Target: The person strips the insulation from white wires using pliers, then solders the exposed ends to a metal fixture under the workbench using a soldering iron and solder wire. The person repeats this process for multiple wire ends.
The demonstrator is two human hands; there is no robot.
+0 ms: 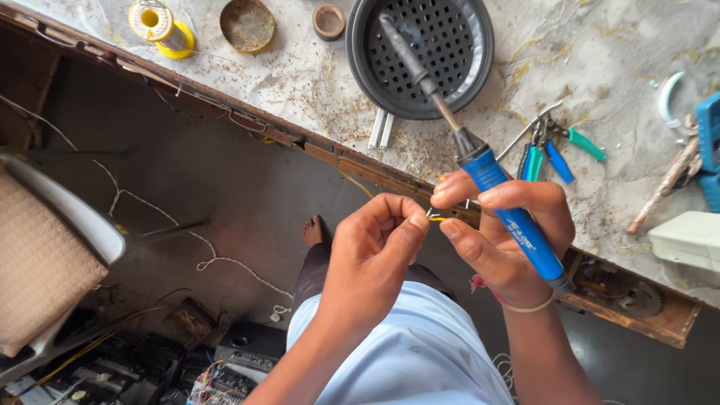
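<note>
My right hand (501,236) grips a blue-handled soldering iron (504,207); its dark metal tip reaches up over a round black perforated speaker grille (480,52) on the workbench. My left hand (377,251) is closed, pinching a thin yellow wire (437,218) between thumb and fingers. The fingertips of both hands meet at that wire, just below the bench's front edge. A thin band circles my right wrist.
The marble-patterned workbench (585,45) carries a yellow solder spool (159,25), a round tin lid (247,25), a small brown ring (328,21), several blue and green pliers (553,146), and a white box (688,238). Below lie a chair (52,247), cables and electronics (217,371).
</note>
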